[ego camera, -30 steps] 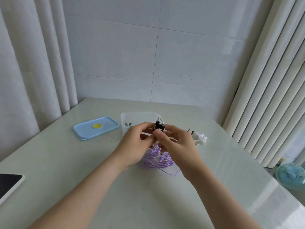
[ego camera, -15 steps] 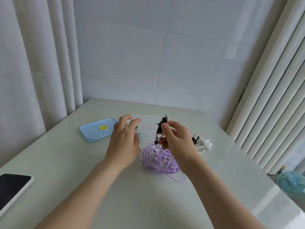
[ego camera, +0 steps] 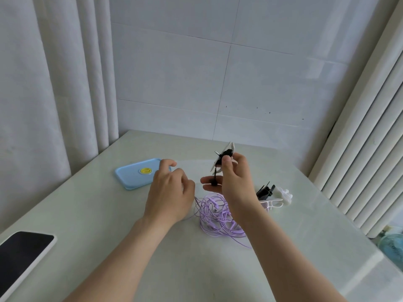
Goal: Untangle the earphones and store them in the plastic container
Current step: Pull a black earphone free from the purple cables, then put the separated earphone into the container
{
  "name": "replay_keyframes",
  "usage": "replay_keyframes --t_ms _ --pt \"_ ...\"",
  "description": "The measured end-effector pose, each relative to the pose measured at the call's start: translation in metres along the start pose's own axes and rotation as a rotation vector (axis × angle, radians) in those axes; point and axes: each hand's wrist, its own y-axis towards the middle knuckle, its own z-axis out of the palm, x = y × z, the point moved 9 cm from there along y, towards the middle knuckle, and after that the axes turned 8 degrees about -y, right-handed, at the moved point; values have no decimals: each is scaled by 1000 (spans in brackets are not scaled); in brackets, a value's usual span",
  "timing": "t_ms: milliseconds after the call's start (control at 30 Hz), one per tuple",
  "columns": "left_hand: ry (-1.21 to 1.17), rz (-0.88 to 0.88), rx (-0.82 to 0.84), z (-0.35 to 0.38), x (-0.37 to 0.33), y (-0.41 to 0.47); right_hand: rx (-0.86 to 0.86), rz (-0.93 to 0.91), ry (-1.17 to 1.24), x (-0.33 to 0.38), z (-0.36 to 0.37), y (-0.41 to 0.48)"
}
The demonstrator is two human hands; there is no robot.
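Forearms reach in from the near edge over a pale, glossy surface point(ego camera: 109, 214), and a black-screened phone in a white case point(ego camera: 21, 251) lies well to the left of the left forearm. Just under the right wrist, a loose tangle of thin purple earphone cord point(ego camera: 218, 219) rests on the surface. It looks light and limp, and its loops are likely to snag. It is best taken at a plug or bud and fed out loop by loop, never yanked.

The left hand point(ego camera: 170, 192) hovers with loosely curled fingers and holds nothing. The right hand point(ego camera: 235, 182), raised, pinches a set of black earphones point(ego camera: 226, 154) against a flat white card point(ego camera: 229, 147), with a short black tail dangling past its fingers.

Right of that hand lie small black clips point(ego camera: 265, 190) and a white plastic piece point(ego camera: 283, 195). Just beyond the left hand a clear plastic container point(ego camera: 194, 171) is only faintly visible. A pale blue rectangular lid with a yellow sticker point(ego camera: 135, 175) sits to its left.

Farther off are a white tiled wall point(ego camera: 196, 83), white curtains point(ego camera: 54, 83) on both sides, and a small blue fan point(ego camera: 392, 247) low on the right.
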Motion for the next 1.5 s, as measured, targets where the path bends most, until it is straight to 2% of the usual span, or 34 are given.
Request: replay_keyframes --t_ms 133,233,433,567,733,867,1067,1333,1500 --pt "-52 -52 -51 -6 2 0 -17 10 -145 4 4 15" --pt "-94 -51 -82 -10 4 -1 38 26 -329 4 14 27" --pt "-130 -141 99 6 15 1 169 -26 -1021 -1 46 48" --pt "-122 -145 106 6 20 0 319 40 -1247 -8 58 44" --pt "-125 -130 108 6 21 0 349 59 -1343 -9 62 45" --pt "-163 -143 134 8 23 0 319 68 -1324 -13 62 53" --pt "-184 -171 136 9 24 0 393 94 -1302 -18 71 55" --pt "-163 -185 140 11 25 -1 262 69 -1228 -20 60 74" --pt "-157 -168 153 11 24 -1 311 107 -1331 -34 57 73"
